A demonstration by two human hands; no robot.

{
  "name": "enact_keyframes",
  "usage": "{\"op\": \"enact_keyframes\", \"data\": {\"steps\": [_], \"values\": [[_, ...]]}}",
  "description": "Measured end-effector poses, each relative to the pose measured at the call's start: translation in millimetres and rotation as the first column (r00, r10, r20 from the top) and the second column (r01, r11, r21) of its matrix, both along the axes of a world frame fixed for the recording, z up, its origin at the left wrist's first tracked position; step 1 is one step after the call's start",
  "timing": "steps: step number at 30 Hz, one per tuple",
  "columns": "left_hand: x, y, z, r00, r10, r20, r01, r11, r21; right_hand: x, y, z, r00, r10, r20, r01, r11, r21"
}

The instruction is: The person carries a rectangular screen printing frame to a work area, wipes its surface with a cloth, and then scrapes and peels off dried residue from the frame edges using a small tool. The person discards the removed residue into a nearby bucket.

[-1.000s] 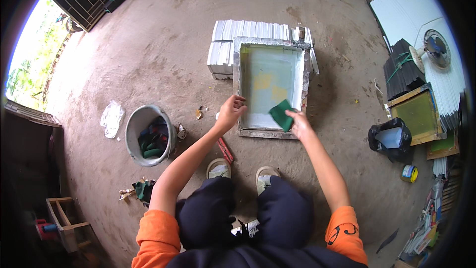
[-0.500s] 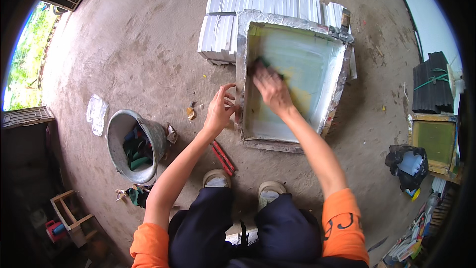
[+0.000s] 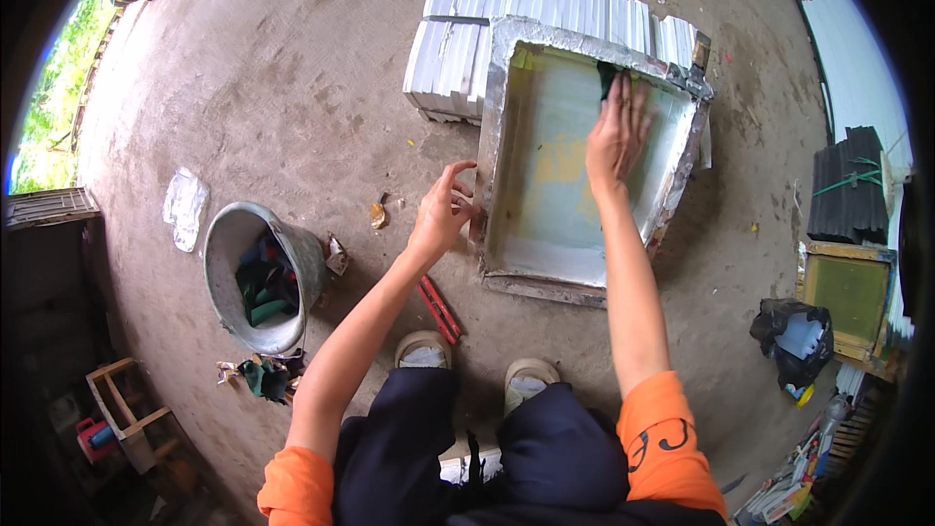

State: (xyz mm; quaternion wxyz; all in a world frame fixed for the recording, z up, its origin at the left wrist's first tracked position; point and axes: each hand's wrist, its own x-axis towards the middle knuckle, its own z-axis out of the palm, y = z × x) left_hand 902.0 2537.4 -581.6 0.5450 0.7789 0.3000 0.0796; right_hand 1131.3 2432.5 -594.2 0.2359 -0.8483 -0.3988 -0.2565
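A screen-printing frame (image 3: 498,127) with a pale, yellow-stained mesh (image 3: 555,195) leans on stacked white bundles (image 3: 545,0) on the floor. My left hand (image 3: 443,214) is at its left side, fingers curled and fingertips against the outer edge. Inside the frame, near the upper right of the mesh, my right hand (image 3: 618,136) presses a dark green cloth (image 3: 608,80) with outstretched fingers. Most of the cloth is hidden beneath those fingers, which are slightly blurred.
Left of me stands a grey bucket (image 3: 314,273) of dark rags, with scraps (image 3: 268,378) beside it. A red tool (image 3: 438,309) lies near my left foot. On the right are a black bag (image 3: 823,341), another screen frame (image 3: 845,294) and a tied dark stack (image 3: 845,185).
My right hand has slid the cloth from the mesh's left side to its upper right. My left hand stays at the frame's edge. The view has shifted slightly.
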Motion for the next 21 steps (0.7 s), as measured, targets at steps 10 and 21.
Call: {"op": "enact_keyframes", "data": {"steps": [10,21], "values": [[-2.4,-0.5,1.0,0.998,-0.003,-0.056,0.002,1.000,-0.026,-43.0,-62.7,-22.3,0.864,0.485,-0.135,-0.497,0.778,-0.385],[4.5,2.7,-4.8,0.999,-0.043,-0.011,0.042,0.999,-0.011,-37.9,-31.0,-18.2,0.834,0.542,-0.105,-0.510,0.685,-0.520]]}}
